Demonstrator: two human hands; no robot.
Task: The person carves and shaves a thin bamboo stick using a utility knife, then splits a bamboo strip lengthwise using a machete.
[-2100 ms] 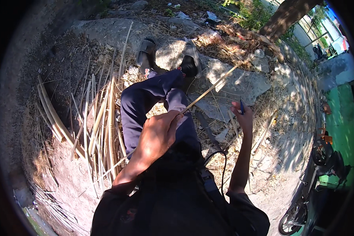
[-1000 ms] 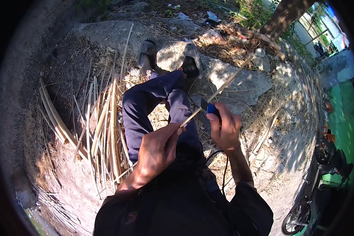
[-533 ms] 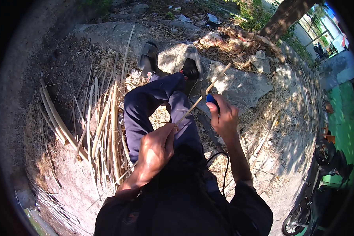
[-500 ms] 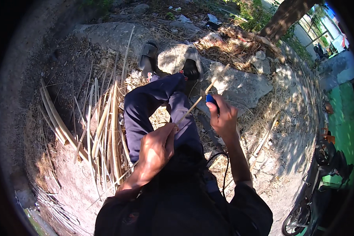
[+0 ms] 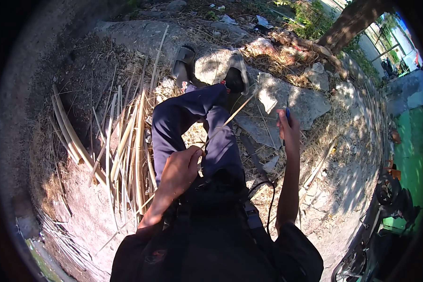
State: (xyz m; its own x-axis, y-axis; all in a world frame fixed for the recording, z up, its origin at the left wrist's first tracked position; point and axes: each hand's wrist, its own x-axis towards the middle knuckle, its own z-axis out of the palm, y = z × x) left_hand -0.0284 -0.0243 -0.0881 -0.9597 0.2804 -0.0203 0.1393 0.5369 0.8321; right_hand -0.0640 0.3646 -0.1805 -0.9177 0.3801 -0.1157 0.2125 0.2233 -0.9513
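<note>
My left hand (image 5: 179, 170) is closed around one end of a thin pale cane-like strip (image 5: 237, 112), just in front of my lap. The strip slants up and away to the right, across my trousered leg (image 5: 219, 141). Its tail seems to run back under my left forearm. Off to the right, my right hand (image 5: 290, 131) grips a blue-handled knife (image 5: 288, 114), seen nearly edge-on. The blade is hard to make out. Knife and strip are apart.
Many split strips (image 5: 138, 145) lie in a heap left of my legs, with thicker curved pieces (image 5: 70, 124) beyond. Flat rocks (image 5: 298, 105) and my shoes (image 5: 237, 73) are ahead. A tree trunk (image 5: 350, 28) stands far right, a motorbike (image 5: 385, 197) at the right edge.
My right hand has swung right and turned, carrying the knife away from the strip. My left hand has shifted slightly left and down, still holding the strip.
</note>
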